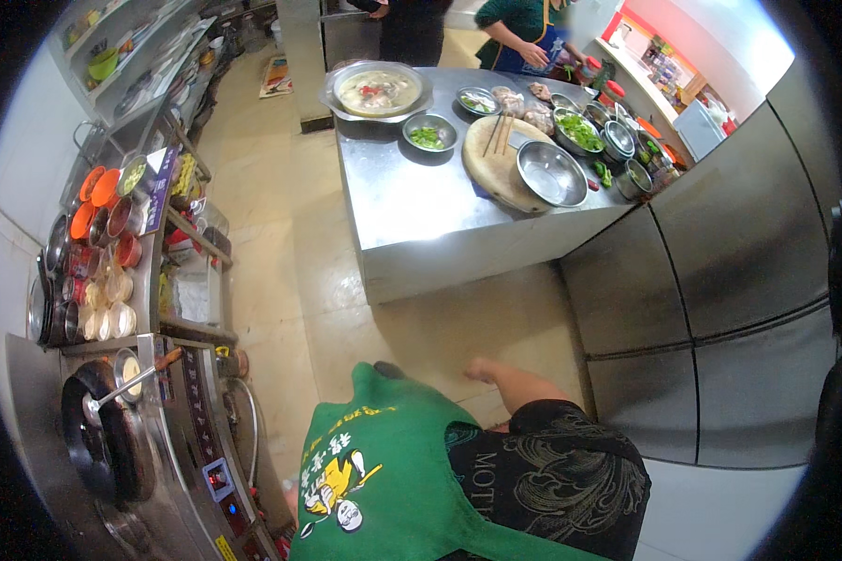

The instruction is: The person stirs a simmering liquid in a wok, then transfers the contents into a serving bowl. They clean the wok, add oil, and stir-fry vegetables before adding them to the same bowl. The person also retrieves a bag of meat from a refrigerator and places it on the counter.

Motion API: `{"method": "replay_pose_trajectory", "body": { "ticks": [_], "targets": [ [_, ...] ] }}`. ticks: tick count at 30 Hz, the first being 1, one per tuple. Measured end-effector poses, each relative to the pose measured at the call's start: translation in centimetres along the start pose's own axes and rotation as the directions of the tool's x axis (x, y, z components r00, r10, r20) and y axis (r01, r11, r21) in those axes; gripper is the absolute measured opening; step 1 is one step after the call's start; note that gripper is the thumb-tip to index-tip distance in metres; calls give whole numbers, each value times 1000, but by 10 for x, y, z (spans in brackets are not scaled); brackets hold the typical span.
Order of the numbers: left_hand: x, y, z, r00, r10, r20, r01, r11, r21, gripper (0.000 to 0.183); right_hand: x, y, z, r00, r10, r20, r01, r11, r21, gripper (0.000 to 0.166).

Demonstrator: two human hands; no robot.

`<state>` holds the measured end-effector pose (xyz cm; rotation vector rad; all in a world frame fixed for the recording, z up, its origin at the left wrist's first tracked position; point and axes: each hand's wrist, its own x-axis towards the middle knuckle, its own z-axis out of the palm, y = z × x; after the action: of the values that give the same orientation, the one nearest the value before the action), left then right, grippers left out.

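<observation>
My right hand (pixel 480 369) hangs over the floor in front of the green apron (pixel 386 463), its fingers loosely curled; no object shows in it. Only a sliver of skin, apparently my left hand (pixel 292 499), shows at the apron's left edge, and the rest is hidden. Left of me a black wok (pixel 88 449) sits on the stove, with a metal ladle (pixel 135 384) with a wooden handle lying across its rim. Ahead, on the steel table, an empty steel bowl (pixel 553 174) rests partly on a round chopping board (pixel 495 158) with chopsticks (pixel 503 133).
The steel table (pixel 386 210) also bears a soup basin (pixel 379 91), a bowl of chopped greens (pixel 429 133) and several bowls. Two people, one in a blue apron (pixel 533 45), stand behind it. Steel cabinets (pixel 744 231) flank the right; seasoning tubs (pixel 105 186) line the left counter.
</observation>
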<state>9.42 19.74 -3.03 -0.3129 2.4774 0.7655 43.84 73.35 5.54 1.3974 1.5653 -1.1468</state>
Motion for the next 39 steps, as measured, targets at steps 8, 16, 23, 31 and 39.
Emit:
{"method": "replay_pose_trajectory", "body": {
  "ticks": [8,16,23,31,39],
  "targets": [
    [-15,-12,2,999,-35,-9,35,999,-17,19,10,-12,-4,1000,-31,1,30,983,181,28],
    [-26,-20,14,993,-114,-31,112,992,-56,19,65,14,-6,899,-433,69,433,849,-305,31],
    [-19,-56,12,977,-199,-72,192,976,-100,19,19,-163,-124,305,-657,-689,758,606,-242,33],
    [-57,1,-6,965,-178,-193,104,933,-343,15,-91,-349,-290,194,-385,-902,942,330,61,57],
    [-118,-54,-45,904,-424,-59,147,437,-887,25,-39,-416,-16,512,-842,-170,836,534,-127,36]
  ]
}}
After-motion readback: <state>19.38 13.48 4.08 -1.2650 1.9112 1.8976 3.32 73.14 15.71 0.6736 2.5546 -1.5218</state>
